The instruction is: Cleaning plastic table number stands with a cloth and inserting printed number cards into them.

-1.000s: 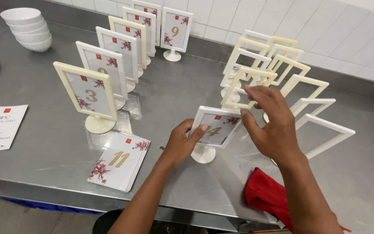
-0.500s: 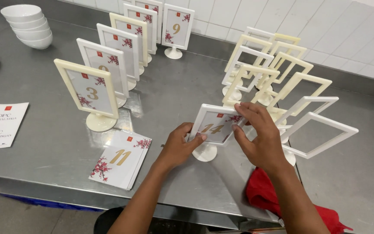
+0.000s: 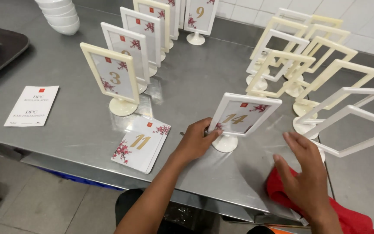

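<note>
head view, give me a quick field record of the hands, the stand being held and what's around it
left hand: grips the lower left edge of the filled stand
right hand: open, fingers spread, holding nothing, above the red cloth
filled stand: white frame with a numbered card, tilted, foot on the steel table
loose cards: small stack flat, left of the left hand
empty frames: cluster at right
red cloth: at table edge
bowls: stacked, far left

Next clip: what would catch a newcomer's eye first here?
Two rows of cream card stands on a steel table: filled stands on the left, empty frames on the right. Between them the left hand grips a filled, tilted stand, while the right hand hovers open above a red cloth. A loose stack of cards lies near the front edge.
</note>
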